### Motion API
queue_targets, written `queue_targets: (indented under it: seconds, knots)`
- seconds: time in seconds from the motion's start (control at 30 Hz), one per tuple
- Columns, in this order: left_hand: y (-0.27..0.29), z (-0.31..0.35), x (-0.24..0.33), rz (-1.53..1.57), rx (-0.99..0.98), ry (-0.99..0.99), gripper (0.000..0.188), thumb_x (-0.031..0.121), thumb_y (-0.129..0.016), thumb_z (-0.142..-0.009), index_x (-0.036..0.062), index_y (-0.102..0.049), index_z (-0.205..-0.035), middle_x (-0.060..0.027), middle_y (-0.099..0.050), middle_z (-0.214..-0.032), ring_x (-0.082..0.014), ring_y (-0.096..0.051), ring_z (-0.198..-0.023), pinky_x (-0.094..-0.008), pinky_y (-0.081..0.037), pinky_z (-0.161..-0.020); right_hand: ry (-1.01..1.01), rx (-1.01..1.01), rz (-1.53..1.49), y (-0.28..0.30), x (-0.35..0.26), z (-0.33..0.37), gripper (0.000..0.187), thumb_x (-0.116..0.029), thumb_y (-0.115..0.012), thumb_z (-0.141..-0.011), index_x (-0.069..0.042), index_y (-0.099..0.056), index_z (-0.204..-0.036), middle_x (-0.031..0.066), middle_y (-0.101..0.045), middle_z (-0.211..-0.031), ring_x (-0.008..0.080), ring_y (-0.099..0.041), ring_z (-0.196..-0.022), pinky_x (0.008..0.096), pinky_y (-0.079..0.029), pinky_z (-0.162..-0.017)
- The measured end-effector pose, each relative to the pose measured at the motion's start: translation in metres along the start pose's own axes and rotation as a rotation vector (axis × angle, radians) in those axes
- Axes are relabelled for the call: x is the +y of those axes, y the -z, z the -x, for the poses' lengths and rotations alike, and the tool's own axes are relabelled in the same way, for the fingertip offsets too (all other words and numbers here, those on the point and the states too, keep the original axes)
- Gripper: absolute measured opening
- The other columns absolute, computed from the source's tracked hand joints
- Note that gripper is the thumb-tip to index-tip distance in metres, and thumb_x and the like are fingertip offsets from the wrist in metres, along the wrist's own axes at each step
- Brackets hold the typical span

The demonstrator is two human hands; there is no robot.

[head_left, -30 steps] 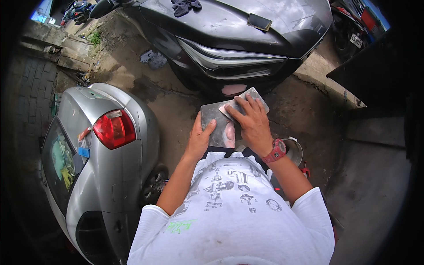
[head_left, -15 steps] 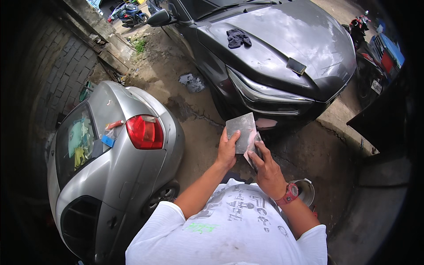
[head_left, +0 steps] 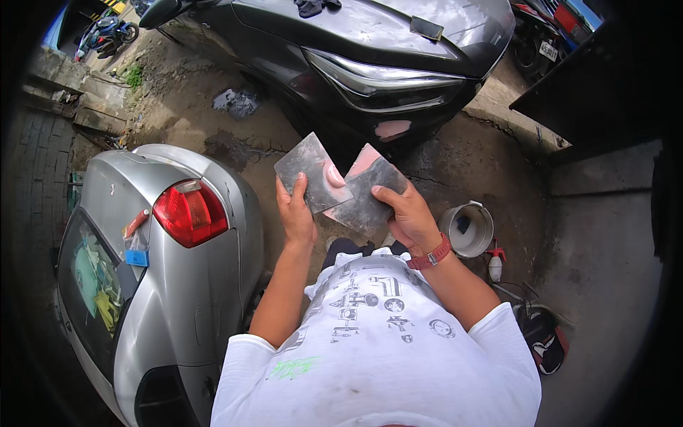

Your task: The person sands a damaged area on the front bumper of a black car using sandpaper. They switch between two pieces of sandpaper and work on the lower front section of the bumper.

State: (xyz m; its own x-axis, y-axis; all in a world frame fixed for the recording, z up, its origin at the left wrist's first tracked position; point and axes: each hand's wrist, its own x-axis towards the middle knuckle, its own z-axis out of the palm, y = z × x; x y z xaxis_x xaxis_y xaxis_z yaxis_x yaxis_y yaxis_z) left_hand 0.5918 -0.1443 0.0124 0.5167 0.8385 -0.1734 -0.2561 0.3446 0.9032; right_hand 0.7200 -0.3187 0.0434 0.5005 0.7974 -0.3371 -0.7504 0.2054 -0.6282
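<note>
My left hand (head_left: pixel 297 213) grips a flat grey filler plate (head_left: pixel 304 164), thumb on top. A raised blob of pink filler paste (head_left: pixel 334 176) sits near its right edge. In my right hand (head_left: pixel 415 215) is a second grey filler plate (head_left: pixel 370 201), also pinched under the thumb, with pink paste smeared along its upper left edge. The plates meet in front of my chest, the left one's corner overlapping the right one. Beyond them, a pink patch (head_left: pixel 393 129) marks the dark grey car's bumper below the headlight (head_left: pixel 384 82).
A silver car (head_left: pixel 206 285) stands close on my left, with a red tube (head_left: pixel 135 223) and a blue item (head_left: pixel 136 257) on it. To my right are a bucket (head_left: pixel 471 229), a spray bottle (head_left: pixel 495 265) and a low wall (head_left: pixel 605 235). A phone (head_left: pixel 426 28) lies on the dark hood.
My right hand has turned its plate from nearly edge-on to face up. The blob on the left plate now shows. My view has shifted, bringing the bucket and spray bottle into fuller sight.
</note>
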Motion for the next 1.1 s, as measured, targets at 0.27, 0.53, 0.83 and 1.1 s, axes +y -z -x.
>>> queue_targets:
  seconds: [0.27,0.53,0.83,1.1]
  knots:
    - [0.058,-0.007,0.007,0.175,-0.26,0.437,0.043,0.017,-0.065,-0.112,0.007,-0.055,-0.153,-0.0086,-0.07,-0.138,-0.0194,-0.07,-0.123,-0.0396,-0.057,-0.109,0.046,0.136,0.42,0.026,-0.004,0.001,0.041,-0.013,-0.077,-0.105,0.003,-0.062,-0.141,0.0092,-0.077,-0.125,0.0152,-0.075,-0.108,0.0343,-0.061,-0.098]
    - [0.083,0.002,0.002,0.356,-0.402,0.547,0.051,0.019,-0.066,-0.113,0.0113,-0.05,-0.16,-0.0068,-0.068,-0.143,-0.019,-0.069,-0.127,-0.0358,-0.057,-0.11,-0.033,0.085,0.609,0.027,0.027,0.014,0.048,-0.007,-0.083,-0.098,-0.007,-0.065,-0.142,0.0041,-0.074,-0.133,0.0123,-0.069,-0.12,0.0315,-0.053,-0.106]
    - [0.082,0.002,-0.006,-0.084,-0.351,0.078,0.042,0.024,-0.065,-0.115,0.0028,-0.057,-0.15,-0.0088,-0.07,-0.132,-0.0142,-0.063,-0.121,-0.0338,-0.053,-0.103,0.659,-0.031,1.939,-0.052,0.065,0.01,0.067,0.006,-0.072,-0.084,-0.024,-0.072,-0.145,0.0096,-0.063,-0.152,0.0377,-0.054,-0.15,0.0588,-0.036,-0.13]
    - [0.102,-0.011,-0.013,0.089,0.06,0.041,0.034,0.015,-0.06,-0.115,0.0054,-0.056,-0.147,-0.0096,-0.07,-0.131,-0.0195,-0.071,-0.116,-0.0367,-0.059,-0.1,0.7,-0.392,1.953,-0.068,0.069,0.048,0.065,0.0,-0.075,-0.09,-0.025,-0.066,-0.149,0.0139,-0.055,-0.158,0.0425,-0.044,-0.158,0.067,-0.028,-0.133]
